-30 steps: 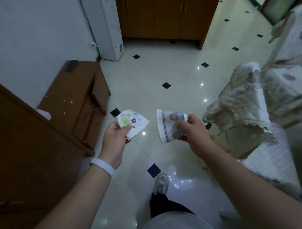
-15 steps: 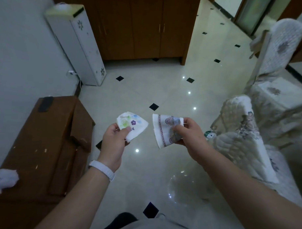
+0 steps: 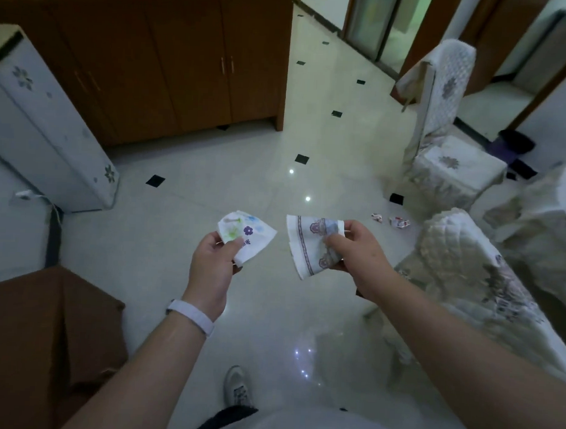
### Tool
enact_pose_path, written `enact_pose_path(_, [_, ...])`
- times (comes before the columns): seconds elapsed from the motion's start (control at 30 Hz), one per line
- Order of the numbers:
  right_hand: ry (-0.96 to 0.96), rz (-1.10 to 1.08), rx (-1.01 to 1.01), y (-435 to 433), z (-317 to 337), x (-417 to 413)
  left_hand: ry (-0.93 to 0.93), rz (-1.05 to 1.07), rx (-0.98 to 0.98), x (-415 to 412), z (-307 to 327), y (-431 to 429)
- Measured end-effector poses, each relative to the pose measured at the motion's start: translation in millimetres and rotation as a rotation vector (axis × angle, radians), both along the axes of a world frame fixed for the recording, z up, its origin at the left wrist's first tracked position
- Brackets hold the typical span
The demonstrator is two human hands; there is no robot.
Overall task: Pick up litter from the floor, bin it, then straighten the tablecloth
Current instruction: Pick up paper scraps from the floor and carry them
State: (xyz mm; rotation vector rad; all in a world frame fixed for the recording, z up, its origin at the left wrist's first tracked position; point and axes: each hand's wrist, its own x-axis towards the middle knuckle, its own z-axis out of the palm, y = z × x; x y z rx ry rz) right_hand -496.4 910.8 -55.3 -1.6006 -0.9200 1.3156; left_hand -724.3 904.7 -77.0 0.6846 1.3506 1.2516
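Looking down from the head view, the left hand (image 3: pixel 211 266) pinches a crushed flowered paper cup (image 3: pixel 247 235) above the tiled floor (image 3: pixel 276 188), while the right hand (image 3: pixel 359 252) grips a flattened patterned cup (image 3: pixel 306 247) just beside it; two crumpled wrappers (image 3: pixel 398 222) lie on the floor near a covered chair (image 3: pixel 460 246)

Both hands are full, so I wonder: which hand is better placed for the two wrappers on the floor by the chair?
Probably right. The right hand is nearer the wrappers, though it grips a napkin; the left hand is farther off and grips a floral paper.
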Motion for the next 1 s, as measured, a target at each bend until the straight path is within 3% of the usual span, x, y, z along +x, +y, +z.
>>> enact_pose_path(0.47, [-0.037, -0.191, -0.001, 123.0, 4.3, -38.4, 0.005, -0.245, -0.006, -35.3, 3.4, 190.2])
enact_pose_path(1.0, [0.094, -0.285, -0.027, 345.9, -33.5, 29.8, 0.142, -0.354, -0.022, 44.2, -3.8, 421.8])
